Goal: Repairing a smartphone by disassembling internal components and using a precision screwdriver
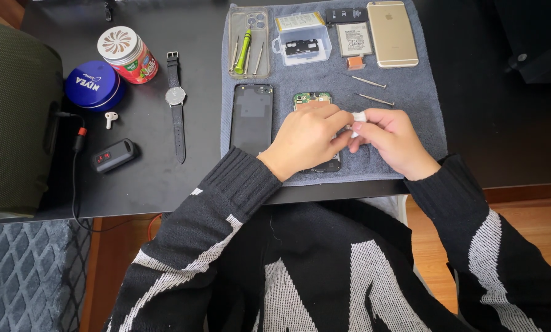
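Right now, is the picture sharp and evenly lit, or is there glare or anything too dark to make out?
Head view: sharp on both hands, left hand and right hand, pinching a small white piece; even daylight and soft shadows over the grey towel; mild glare on the clear phone case; the black table swallows detail.

— Containers on the table's left? 
— Round blue tin point(94, 85); beside it a red labelled can point(130, 56) with white patterned lid. 
— On the grey towel? 
— Clear plastic box point(302, 42), white-labelled battery point(353, 39), black phone panel point(251, 118).
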